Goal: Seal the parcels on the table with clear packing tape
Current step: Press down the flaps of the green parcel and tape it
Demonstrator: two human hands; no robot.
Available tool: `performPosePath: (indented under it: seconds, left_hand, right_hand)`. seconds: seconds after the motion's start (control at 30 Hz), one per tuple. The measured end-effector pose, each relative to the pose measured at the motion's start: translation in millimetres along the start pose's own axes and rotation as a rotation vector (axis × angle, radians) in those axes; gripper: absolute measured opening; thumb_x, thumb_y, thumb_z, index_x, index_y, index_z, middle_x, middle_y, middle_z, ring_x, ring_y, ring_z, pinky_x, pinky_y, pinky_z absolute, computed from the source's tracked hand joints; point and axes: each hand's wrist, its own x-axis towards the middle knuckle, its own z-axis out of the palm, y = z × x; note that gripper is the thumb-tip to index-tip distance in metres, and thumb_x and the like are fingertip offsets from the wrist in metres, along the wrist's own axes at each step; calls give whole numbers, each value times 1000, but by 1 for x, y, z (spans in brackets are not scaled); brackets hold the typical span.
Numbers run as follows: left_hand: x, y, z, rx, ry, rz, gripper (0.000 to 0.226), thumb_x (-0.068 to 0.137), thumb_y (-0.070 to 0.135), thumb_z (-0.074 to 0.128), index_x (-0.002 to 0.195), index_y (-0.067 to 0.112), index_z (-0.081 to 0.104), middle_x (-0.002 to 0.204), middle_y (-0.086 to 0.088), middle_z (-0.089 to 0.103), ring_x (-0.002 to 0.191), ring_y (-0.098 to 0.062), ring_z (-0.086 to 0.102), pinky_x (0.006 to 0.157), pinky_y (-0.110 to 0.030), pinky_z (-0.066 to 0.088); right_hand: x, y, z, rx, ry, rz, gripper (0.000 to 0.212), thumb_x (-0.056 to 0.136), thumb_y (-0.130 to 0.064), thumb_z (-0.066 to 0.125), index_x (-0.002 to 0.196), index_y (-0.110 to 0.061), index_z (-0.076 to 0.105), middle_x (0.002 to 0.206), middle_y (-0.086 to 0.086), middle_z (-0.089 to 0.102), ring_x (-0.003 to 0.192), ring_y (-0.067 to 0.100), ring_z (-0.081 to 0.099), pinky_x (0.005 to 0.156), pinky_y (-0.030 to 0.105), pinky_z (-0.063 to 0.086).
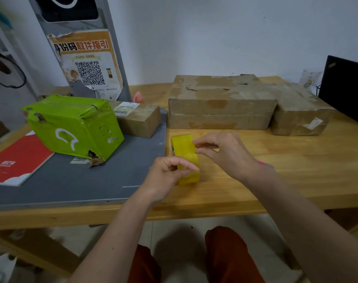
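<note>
Parcels sit across the pale wooden table [276, 170]: a wide flat brown cardboard box [219, 103] at the back, a green plastic-wrapped parcel [76, 127] on the grey mat [82, 180]. Nearer me, the yellowish roll of clear packing tape [184, 152] stands on edge; my left hand [166, 176] grips its lower side, my right hand [225, 152] pinches its top rim with curled fingertips.

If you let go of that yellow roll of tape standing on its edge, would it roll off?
Probably it could: the tape roll is round and stands on edge on the smooth wooden table. It looks wide, so tipping seems unlikely. Both hands steady it now, left hand gripping, right hand pinching.
</note>
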Motion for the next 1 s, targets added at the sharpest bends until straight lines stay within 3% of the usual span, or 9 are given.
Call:
performPosePath:
  seconds: [0.23,0.37,0.43,0.67,0.77,0.87,1.0]
  left_hand:
    - [2,-2,-1,-12,5,-7,27,86,1,70,77,25,78,78,5,69,82,-5,60,78,-16,46]
    - [2,-1,-1,-23,-2,5,26,86,-3,68,77,20,76,76,13,70,80,-1,61,75,-12,45]
    - [3,-1,-1,-9,-11,9,27,86,-3,68,77,22,76,76,15,70,80,0,61,76,-12,45]
    - [3,-2,-2,13,-17,3,29,87,-2,69,77,24,76,78,15,71,83,-1,62,78,-14,46]
    - [0,-1,-2,10,-27,-2,28,87,-3,67,77,22,76,76,18,70,81,3,62,76,-12,45]
    - [-1,0,-3,-1,-33,9,29,88,-6,65,78,20,74,75,20,70,80,6,62,75,-9,45]
    - [0,2,-2,18,-42,9,26,88,-3,66,78,19,74,76,21,70,83,6,62,78,-9,45]
  right_hand:
    - [1,0,-1,-65,6,-19,7,85,-12,73,90,-9,76,86,2,73,81,13,66,80,31,53]
    - [2,-6,-2,44,-25,76,29,81,-14,77,110,-10,73,93,0,71,88,9,66,85,25,54]
    - [5,-8,-2,-9,-39,77,29,81,-16,77,109,-9,74,99,4,74,91,11,67,87,25,53]
    - [15,-17,-8,-116,-76,86,10,82,-17,77,86,-8,77,82,3,73,71,6,59,65,12,47]
    - [12,-19,-6,-117,-76,93,11,82,-17,77,90,-10,76,85,2,72,76,8,63,72,17,51]
    - [8,-19,-4,-69,-41,136,25,83,-16,76,107,-10,73,95,4,73,87,11,66,83,26,54]
    - [7,-23,-6,-111,-63,127,13,86,-18,73,94,-9,77,91,4,74,83,11,65,81,29,54]
